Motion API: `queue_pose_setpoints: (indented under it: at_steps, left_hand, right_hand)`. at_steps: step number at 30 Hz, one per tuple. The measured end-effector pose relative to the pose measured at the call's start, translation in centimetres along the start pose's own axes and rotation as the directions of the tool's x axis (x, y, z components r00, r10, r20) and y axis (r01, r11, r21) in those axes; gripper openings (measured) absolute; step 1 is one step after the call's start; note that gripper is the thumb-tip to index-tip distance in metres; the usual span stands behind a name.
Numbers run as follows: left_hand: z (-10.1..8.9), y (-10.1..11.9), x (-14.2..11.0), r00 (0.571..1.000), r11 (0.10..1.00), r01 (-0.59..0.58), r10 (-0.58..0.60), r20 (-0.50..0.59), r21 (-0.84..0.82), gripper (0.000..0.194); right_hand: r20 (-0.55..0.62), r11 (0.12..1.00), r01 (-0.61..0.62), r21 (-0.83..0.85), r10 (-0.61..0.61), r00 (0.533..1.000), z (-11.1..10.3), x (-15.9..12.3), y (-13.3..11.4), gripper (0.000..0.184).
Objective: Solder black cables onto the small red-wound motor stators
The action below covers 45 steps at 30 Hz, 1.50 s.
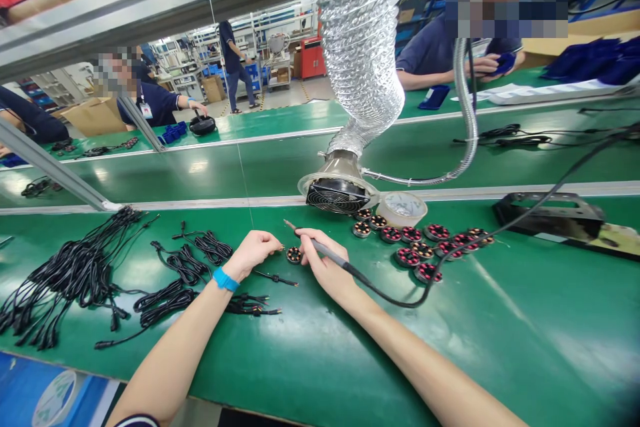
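My right hand [323, 265] is closed around a soldering iron [320, 248] like a pen, its tip pointing up and left, its black cord [450, 267] trailing to the right. My left hand [253, 250] is closed in a pinch on a thin black wire [273, 276] next to a small round motor stator [294, 255] lying on the green mat between both hands. A blue band circles my left wrist.
Several red-wound stators [420, 243] lie to the right, below a fume extractor fan [336, 192] on a silver duct and a round white tin [401, 208]. Black cable bundles [75, 273] cover the left. A black fixture [550, 213] sits far right. Other people work across the bench.
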<state>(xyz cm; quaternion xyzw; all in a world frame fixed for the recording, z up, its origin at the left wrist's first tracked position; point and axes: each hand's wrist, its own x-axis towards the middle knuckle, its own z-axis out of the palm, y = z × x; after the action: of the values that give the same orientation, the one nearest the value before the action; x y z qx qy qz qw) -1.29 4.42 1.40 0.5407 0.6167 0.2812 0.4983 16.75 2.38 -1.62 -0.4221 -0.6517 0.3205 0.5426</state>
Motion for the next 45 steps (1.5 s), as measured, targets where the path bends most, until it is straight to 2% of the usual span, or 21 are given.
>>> queue_pose_setpoints:
  at_steps: [3,5,8,11,19,23,31,37,42,45]
  left_hand:
    - [0.0,0.0,-0.1,0.999,1.000,-0.024,0.023,0.033,0.013,0.020]
    - [0.0,-0.1,-0.2,0.998,0.998,-0.051,0.049,0.046,0.043,0.019]
    - [0.1,-0.1,-0.4,0.992,0.988,-0.117,0.111,0.057,0.103,0.020]
    - [0.1,0.0,-0.6,0.987,0.981,-0.149,0.139,0.083,0.122,0.022]
    - [-0.4,0.1,-0.5,0.980,0.990,-0.112,0.096,0.174,0.088,0.020]
    - [-0.6,-0.1,-0.2,0.977,0.996,-0.089,0.083,0.197,0.023,0.022]
    - [-0.1,-0.2,-0.2,0.993,0.997,-0.005,0.014,0.120,-0.073,0.015]
    - [-0.2,0.0,-0.1,0.996,0.997,0.042,-0.036,0.087,-0.068,0.013]
    - [-0.6,-0.3,0.3,0.995,0.999,0.044,-0.041,0.091,-0.029,0.014]
    - [-0.7,-0.4,0.3,0.993,0.999,0.039,-0.038,0.111,-0.007,0.016]
  right_hand:
    - [0.076,0.994,0.106,-0.030,-0.104,0.992,0.8,0.6,0.4,0.024]
    - [0.123,0.986,0.163,-0.022,-0.159,0.980,1.3,0.7,0.8,0.029]
    - [0.146,0.978,0.207,0.001,-0.205,0.968,1.7,0.7,1.4,0.038]
    - [0.152,0.973,0.232,-0.006,-0.228,0.962,1.8,0.6,1.5,0.038]
    - [0.133,0.961,0.271,-0.050,-0.263,0.956,1.8,0.5,1.5,0.036]
    - [0.128,0.969,0.243,-0.053,-0.235,0.964,1.7,0.3,1.8,0.039]
    - [0.132,0.972,0.232,-0.039,-0.226,0.965,1.7,0.0,1.5,0.035]
    - [0.063,0.977,0.198,-0.084,-0.193,0.979,0.6,-0.1,0.5,0.027]
    - [-0.086,0.989,0.101,-0.110,-0.111,0.990,-0.7,-0.5,0.3,0.019]
    - [-0.140,0.990,0.106,-0.090,-0.118,0.983,-1.2,-0.8,0.5,0.019]
